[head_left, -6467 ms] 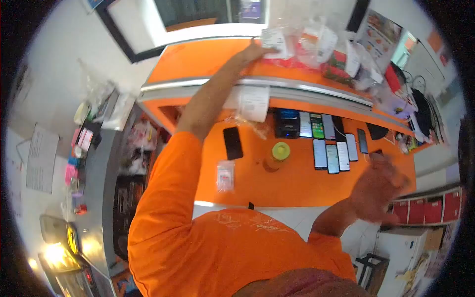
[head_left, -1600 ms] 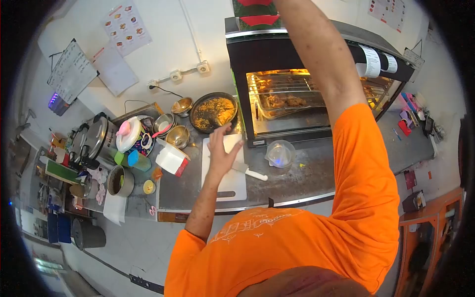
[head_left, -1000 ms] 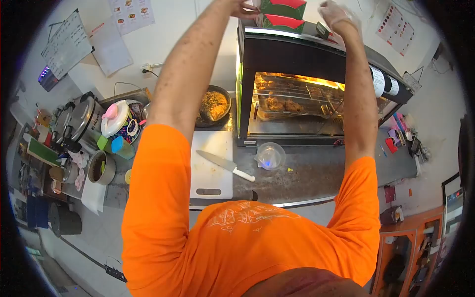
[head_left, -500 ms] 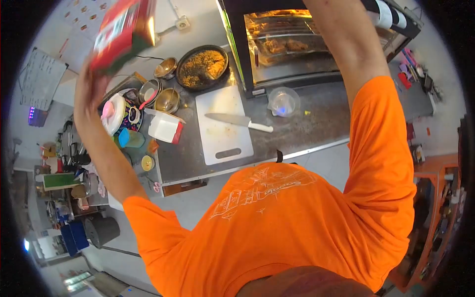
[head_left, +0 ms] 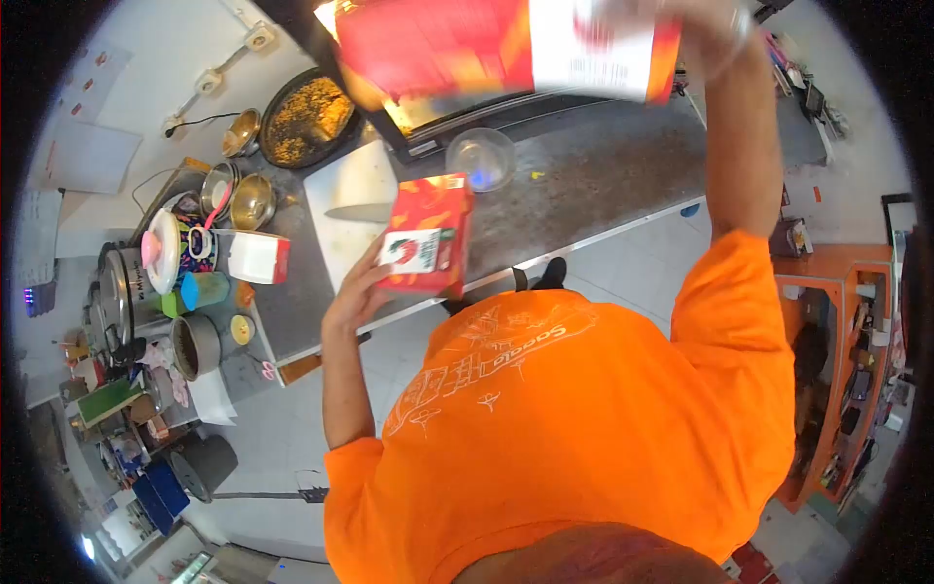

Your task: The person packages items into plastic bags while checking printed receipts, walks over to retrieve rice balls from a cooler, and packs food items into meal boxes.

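Note:
My left hand (head_left: 358, 295) grips a small red box (head_left: 426, 234) with a white label, held over the front edge of the counter beside the white cutting board (head_left: 336, 238). A knife blade (head_left: 358, 211) lies on the board, its handle hidden by the box. High at the right, my right hand (head_left: 705, 29) has its fingers at the end of a larger red box (head_left: 467, 44) with a white printed panel; both are blurred by motion. That larger box covers much of the lit glass cabinet (head_left: 418, 112).
A clear plastic bowl (head_left: 480, 159) sits on the grey counter (head_left: 593, 146). At the left are a black pan (head_left: 309, 115) of crumbly food, metal bowls (head_left: 253, 201), an open white-and-red carton (head_left: 259, 258) and a pot (head_left: 195, 346). An orange shelf (head_left: 837, 258) stands at the right.
The red box in my left hand has come down from the upper left to the counter's front edge. A larger red box has come into view at my right hand. The view has shifted.

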A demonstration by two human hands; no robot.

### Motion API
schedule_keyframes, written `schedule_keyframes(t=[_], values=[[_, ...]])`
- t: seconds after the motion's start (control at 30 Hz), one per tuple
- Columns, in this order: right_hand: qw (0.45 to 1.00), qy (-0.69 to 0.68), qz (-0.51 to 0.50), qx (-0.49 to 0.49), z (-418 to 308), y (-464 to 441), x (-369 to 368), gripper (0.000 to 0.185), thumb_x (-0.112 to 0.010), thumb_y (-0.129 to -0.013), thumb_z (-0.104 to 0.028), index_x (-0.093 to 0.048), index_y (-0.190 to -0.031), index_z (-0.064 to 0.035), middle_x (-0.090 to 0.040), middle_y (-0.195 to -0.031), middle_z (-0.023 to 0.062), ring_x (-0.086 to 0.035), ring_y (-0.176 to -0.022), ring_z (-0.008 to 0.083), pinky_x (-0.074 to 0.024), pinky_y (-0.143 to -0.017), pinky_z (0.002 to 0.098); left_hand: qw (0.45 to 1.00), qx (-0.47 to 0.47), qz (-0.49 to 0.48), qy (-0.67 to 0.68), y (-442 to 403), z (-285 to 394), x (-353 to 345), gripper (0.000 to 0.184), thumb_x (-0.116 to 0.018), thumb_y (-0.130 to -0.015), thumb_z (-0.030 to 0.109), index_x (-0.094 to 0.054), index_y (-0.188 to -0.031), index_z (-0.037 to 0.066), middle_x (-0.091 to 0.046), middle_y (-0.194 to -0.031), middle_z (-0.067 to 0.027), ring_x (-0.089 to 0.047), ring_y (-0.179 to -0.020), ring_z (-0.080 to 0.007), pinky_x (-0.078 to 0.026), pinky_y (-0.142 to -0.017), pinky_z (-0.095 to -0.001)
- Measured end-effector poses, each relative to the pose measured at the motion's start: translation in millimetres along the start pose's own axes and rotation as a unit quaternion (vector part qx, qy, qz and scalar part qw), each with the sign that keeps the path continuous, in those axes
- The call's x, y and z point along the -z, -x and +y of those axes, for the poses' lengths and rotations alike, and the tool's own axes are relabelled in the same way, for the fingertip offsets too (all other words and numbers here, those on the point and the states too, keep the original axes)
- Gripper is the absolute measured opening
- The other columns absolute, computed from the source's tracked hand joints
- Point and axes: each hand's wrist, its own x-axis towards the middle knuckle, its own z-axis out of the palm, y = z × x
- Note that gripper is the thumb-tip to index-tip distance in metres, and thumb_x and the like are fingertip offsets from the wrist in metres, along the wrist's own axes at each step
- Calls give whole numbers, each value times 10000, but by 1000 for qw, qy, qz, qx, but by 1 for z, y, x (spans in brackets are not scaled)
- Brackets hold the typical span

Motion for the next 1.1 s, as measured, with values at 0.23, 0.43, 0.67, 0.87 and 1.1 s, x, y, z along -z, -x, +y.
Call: schedule_keyframes(t=[0.23,0.43,0.67,0.87,1.1], values=[[895,329,193,-231,287,145,1,831,-761,-712,-409,-411,-1425,-164,-496,-1357,173,-522,-1218,350,-448,-1003,423,992,46,-25,-113,-201,-93,-153,750,-635,-895,166,-243,-1534,199,-502,-1387,-112,-507,-1234,-238,-468,-938,-445],[775,388,318,-385,481,227,-74,777,-749,-665,-552,-517,-1332,-227,-411,-1391,173,-396,-1288,348,-361,-1037,465,969,11,-67,-236,-366,-183,-176,762,-673,-865,140,-276,-1514,168,-510,-1367,-161,-500,-1242,-231,-443,-982,-403],[899,296,244,-212,463,200,-77,427,-707,-763,-380,-650,-1104,-130,-649,-1087,133,-604,-1041,325,-470,-900,457,756,-137,140,-624,-362,-202,-258,1029,-805,-673,386,-250,-1486,87,-255,-1480,-319,-274,-1378,-464,-261,-1129,-512],[897,347,89,-260,468,143,-67,233,-673,-781,-220,-706,-956,-69,-698,-989,151,-671,-946,312,-524,-838,427,717,-91,218,-656,-376,-230,-288,1147,-763,-669,526,-136,-1525,91,-111,-1535,-286,-120,-1430,-422,-136,-1110,-595],[836,432,-114,-318,442,98,-58,283,-705,-780,-241,-730,-1012,-81,-706,-1082,121,-679,-1025,250,-540,-847,384,706,-95,205,-671,-372,-227,-290,1223,-824,-599,506,-143,-1519,76,-119,-1541,-269,-123,-1430,-420,-130,-1072,-672]])
